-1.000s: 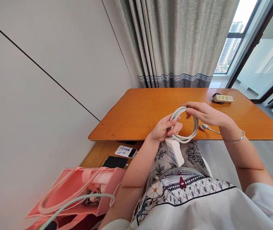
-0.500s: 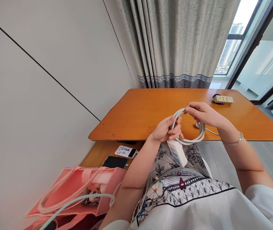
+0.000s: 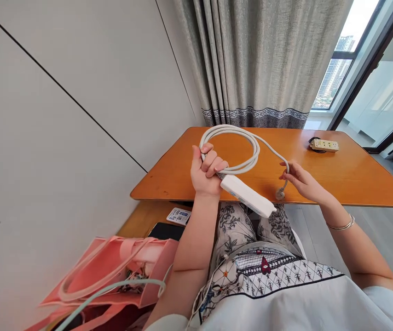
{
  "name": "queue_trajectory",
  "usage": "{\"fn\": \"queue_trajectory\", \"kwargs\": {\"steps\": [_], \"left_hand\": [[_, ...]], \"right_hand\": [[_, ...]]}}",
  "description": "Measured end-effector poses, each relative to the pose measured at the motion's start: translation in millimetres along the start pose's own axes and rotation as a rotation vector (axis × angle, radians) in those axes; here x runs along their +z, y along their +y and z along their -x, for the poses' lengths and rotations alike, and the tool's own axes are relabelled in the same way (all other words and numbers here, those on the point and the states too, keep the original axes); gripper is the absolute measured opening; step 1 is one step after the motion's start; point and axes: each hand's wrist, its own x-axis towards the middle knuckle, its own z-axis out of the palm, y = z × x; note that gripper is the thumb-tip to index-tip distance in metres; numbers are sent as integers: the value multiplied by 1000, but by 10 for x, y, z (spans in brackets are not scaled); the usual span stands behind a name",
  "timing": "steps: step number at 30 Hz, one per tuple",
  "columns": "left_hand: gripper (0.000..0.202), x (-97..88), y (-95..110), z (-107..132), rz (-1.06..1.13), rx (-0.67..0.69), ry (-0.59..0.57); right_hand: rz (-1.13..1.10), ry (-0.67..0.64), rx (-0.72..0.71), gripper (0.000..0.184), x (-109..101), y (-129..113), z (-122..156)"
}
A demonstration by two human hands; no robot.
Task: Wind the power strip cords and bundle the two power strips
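Above the near table edge [image 3: 158,198], the left hand [image 3: 208,170] is curled around the coiled cord [image 3: 257,152], power strip [image 3: 248,196] slanting past this edge; well apart, the right hand [image 3: 303,184] pinches cord near the plug [image 3: 280,194].

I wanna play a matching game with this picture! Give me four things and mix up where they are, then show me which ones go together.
Things:
1. Gray cord
2. Plug
3. Pink bag
4. Cream power strip

Places:
A. Just below the right hand in the picture
B. On the table, near its far right corner
C. Mostly in loops, gripped by the left hand
D. In the lower left part of the picture

Right pairs: 1-C, 2-A, 3-D, 4-B
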Motion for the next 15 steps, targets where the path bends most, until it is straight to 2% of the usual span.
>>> {"fn": "queue_trajectory", "kwargs": {"steps": [2,4,9,12,15], "left_hand": [[42,28,-1,12,-7,24,20],[43,57,-32,31,-22,47,43],[40,48,-216,37,-166,195,47],[39,-30,-381,20,-333,311,-53],[42,-110,-531,17,-512,380,-224]], "right_hand": [[75,7,20,43,96,62,41],[241,4,55,45,162,48,62],[873,-84,200,59,190,-287,80],[1159,-215,212,62,191,-564,98],[1305,-324,113,62,226,-834,129]]}}
